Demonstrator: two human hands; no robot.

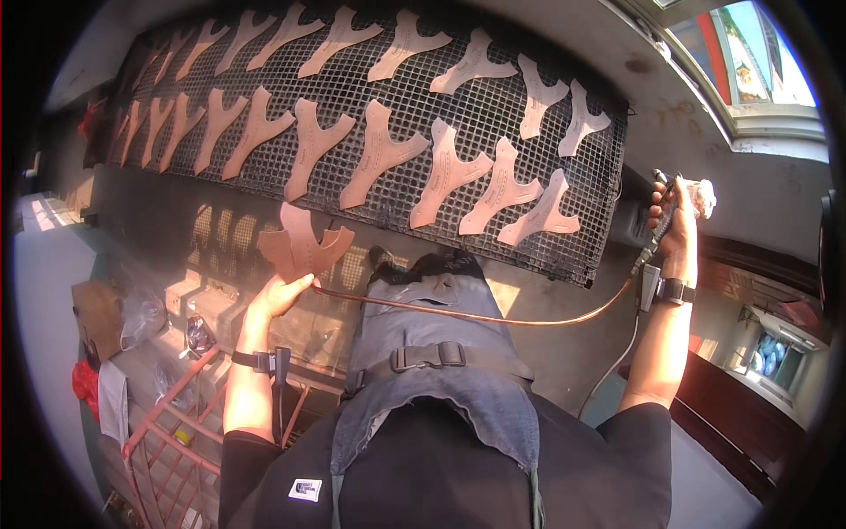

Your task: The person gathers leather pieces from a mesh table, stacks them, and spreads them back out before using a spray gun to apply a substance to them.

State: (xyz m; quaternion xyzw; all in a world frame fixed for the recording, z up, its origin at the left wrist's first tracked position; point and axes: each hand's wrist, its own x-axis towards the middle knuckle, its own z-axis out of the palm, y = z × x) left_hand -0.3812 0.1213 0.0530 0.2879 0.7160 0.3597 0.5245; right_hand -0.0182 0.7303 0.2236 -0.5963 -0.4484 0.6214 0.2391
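Observation:
At the left, my left hand (280, 296) is closed on a few overlapping Y-shaped cut pieces (304, 245), pinkish and brown like leather, pinched at their lower end. Out to the right, my right hand (675, 220) wraps round the handle of a spray gun (702, 198) with a pale cup. A copper-coloured hose (476, 315) runs from the gun's handle across in front of my apron toward my left hand. Beyond both hands, more Y-shaped pieces (449, 172) lie flat in two rows on a black mesh rack (388, 93).
A red metal frame (167, 414) stands at the lower left, near plastic bags (141, 317) and a brown carton (99, 316). A window (749, 62) opens at the upper right. A thin pale cable (617, 361) hangs below my right arm.

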